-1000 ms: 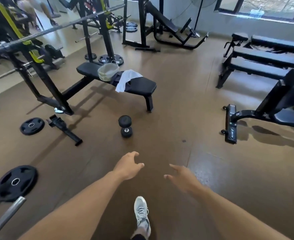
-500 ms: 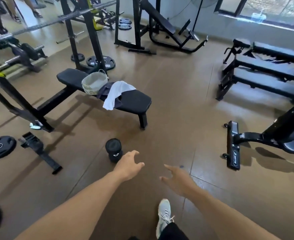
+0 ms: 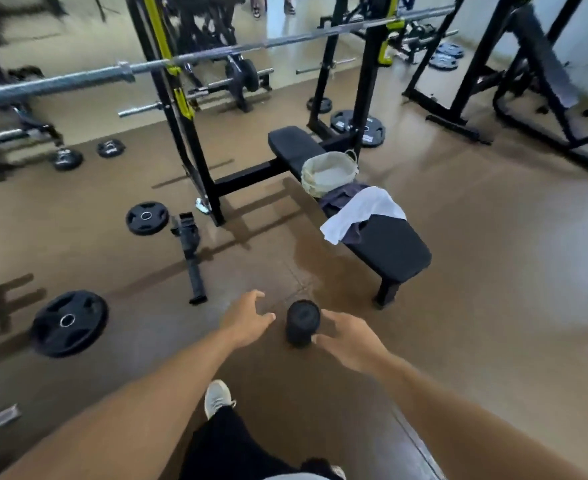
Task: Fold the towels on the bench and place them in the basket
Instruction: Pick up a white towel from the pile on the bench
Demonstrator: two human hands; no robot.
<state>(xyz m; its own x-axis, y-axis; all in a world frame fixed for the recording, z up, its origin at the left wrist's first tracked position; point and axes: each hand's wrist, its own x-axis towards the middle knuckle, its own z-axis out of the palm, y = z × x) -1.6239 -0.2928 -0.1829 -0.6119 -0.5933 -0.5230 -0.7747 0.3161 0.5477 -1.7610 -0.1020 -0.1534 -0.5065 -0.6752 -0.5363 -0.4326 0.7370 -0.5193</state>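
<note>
Nearest the camera, a pale sneaker steps onto the brown floor below two bare forearms. Just ahead, the left hand and the right hand reach forward in the air, fingers spread loosely and holding nothing; a black dumbbell stands on the floor between them. Beyond it sits the black padded bench, its near end bare. Across the bench's middle a white towel lies rumpled and unfolded, one corner hanging over the near-left edge, on top of a dark grey towel that shows crumpled at its far side. Just behind the towels, touching them, a pale woven basket with a small loop handle stands upright on the pad. Farther off, a barbell rests across the rack, and weight plates lie on the floor to the left.
</note>
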